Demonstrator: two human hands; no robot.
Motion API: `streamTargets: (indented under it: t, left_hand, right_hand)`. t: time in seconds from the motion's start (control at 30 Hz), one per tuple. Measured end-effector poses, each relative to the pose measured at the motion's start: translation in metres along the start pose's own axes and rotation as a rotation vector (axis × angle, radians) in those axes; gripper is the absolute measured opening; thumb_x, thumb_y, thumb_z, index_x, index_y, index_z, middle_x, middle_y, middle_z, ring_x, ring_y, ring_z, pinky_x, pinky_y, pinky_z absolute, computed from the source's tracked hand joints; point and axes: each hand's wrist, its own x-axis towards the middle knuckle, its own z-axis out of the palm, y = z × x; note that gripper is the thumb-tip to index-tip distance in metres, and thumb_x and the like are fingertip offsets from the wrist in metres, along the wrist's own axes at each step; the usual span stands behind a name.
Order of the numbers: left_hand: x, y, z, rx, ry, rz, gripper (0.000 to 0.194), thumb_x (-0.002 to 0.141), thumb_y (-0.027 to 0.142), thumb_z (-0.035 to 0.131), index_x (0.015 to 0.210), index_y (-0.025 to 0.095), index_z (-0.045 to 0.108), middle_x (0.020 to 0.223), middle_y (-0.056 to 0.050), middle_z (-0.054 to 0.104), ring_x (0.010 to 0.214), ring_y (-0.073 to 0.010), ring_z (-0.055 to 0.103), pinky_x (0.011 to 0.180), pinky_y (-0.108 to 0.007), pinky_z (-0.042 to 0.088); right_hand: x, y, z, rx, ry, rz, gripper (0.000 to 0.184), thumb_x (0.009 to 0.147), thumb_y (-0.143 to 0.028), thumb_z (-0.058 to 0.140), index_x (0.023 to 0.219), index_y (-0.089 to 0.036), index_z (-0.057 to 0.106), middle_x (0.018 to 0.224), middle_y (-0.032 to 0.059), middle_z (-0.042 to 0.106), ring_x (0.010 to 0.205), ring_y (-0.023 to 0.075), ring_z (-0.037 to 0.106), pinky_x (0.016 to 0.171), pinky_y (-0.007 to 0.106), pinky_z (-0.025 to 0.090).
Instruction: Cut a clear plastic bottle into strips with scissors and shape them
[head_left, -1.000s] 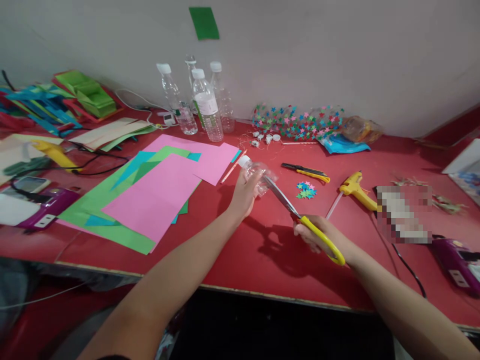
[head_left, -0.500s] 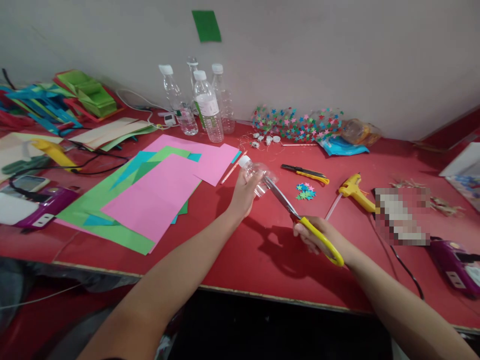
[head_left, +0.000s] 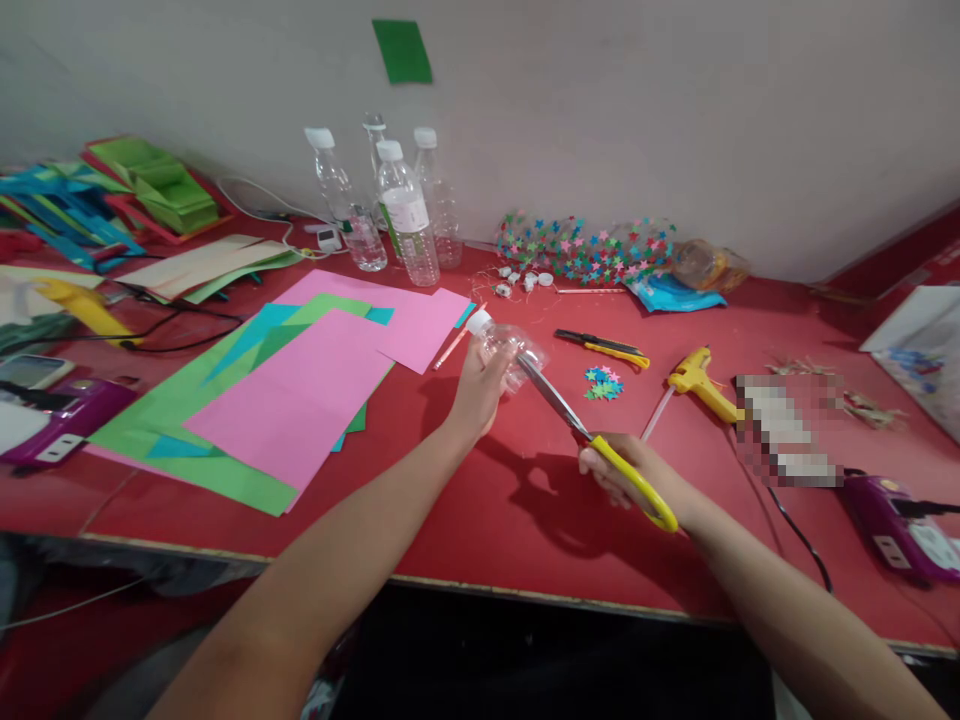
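In my left hand (head_left: pixel 478 393) is the cut-off top of a clear plastic bottle (head_left: pixel 525 352) with its white cap on, held above the red table. My right hand (head_left: pixel 626 470) grips a pair of scissors (head_left: pixel 628 482) with yellow handles. The scissor blades point up and left, and their tips are at the cut edge of the bottle piece beside my left fingers. Just right of the bottle piece lie a yellow and black utility knife (head_left: pixel 604 348) and a small heap of paper stars (head_left: pixel 602 383).
Pink, green and blue paper sheets (head_left: pixel 292 390) cover the table's left part. Several plastic bottles (head_left: pixel 405 215) stand by the wall. A star-covered clear bottle (head_left: pixel 585 248) lies at the back. To the right are a yellow glue gun (head_left: pixel 701 382) and a purple power strip (head_left: pixel 889 525).
The whole view has shifted slightly, so things sit a little further left. Both hands keep their hold on the bottle piece and scissors, with hardly any movement between them.
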Motion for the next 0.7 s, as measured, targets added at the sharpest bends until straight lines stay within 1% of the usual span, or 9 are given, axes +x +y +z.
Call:
streamTargets:
  t: [0.13, 0.37, 0.57, 0.63, 0.7]
  left_hand:
    - [-0.0001, -0.0018, -0.0005, 0.004, 0.014, 0.004, 0.035, 0.077, 0.037, 0.072, 0.102, 0.021, 0.053, 0.094, -0.004, 0.063, 0.085, -0.0182, 0.067, 0.074, -0.035, 0.057]
    - [-0.0005, -0.0034, -0.0005, 0.002, 0.000, 0.014, 0.035, 0.077, 0.037, 0.072, 0.102, 0.022, 0.052, 0.091, -0.001, 0.062, 0.083, -0.0167, 0.066, 0.080, -0.037, 0.057]
    - [0.0007, -0.0057, -0.0028, 0.036, 0.000, 0.030, 0.033, 0.079, 0.037, 0.071, 0.102, 0.022, 0.053, 0.093, -0.002, 0.062, 0.081, -0.0155, 0.065, 0.074, -0.033, 0.056]
    - [0.0014, -0.0057, -0.0040, 0.061, 0.004, 0.032, 0.033, 0.079, 0.037, 0.070, 0.103, 0.022, 0.053, 0.095, -0.003, 0.062, 0.084, -0.0162, 0.065, 0.077, -0.034, 0.055]
    - [0.0024, -0.0053, -0.0053, 0.075, -0.002, 0.050, 0.033, 0.079, 0.037, 0.070, 0.103, 0.022, 0.054, 0.097, -0.003, 0.062, 0.088, -0.0170, 0.065, 0.083, -0.036, 0.054]
  right_hand:
    - [-0.0005, 0.0008, 0.0001, 0.003, 0.006, 0.007, 0.050, 0.086, -0.067, 0.052, 0.079, -0.018, 0.053, 0.054, -0.0080, 0.040, 0.043, 0.0072, 0.041, 0.044, 0.023, 0.036]
    - [-0.0006, 0.0004, 0.0003, 0.012, 0.015, 0.003, 0.047, 0.085, -0.064, 0.055, 0.079, -0.017, 0.054, 0.053, -0.0077, 0.041, 0.043, 0.0073, 0.041, 0.044, 0.022, 0.036]
    - [-0.0011, -0.0025, 0.0019, 0.023, 0.017, 0.023, 0.051, 0.087, -0.068, 0.050, 0.078, -0.018, 0.052, 0.052, -0.0080, 0.038, 0.042, 0.0071, 0.039, 0.044, 0.023, 0.036]
    - [-0.0012, -0.0027, 0.0030, 0.027, 0.024, 0.035, 0.051, 0.086, -0.069, 0.050, 0.076, -0.019, 0.050, 0.052, -0.0078, 0.039, 0.042, 0.0072, 0.039, 0.043, 0.022, 0.035]
    - [-0.0013, -0.0020, 0.0043, 0.026, 0.039, 0.036, 0.051, 0.086, -0.069, 0.051, 0.075, -0.019, 0.050, 0.052, -0.0076, 0.039, 0.042, 0.0072, 0.039, 0.042, 0.022, 0.033]
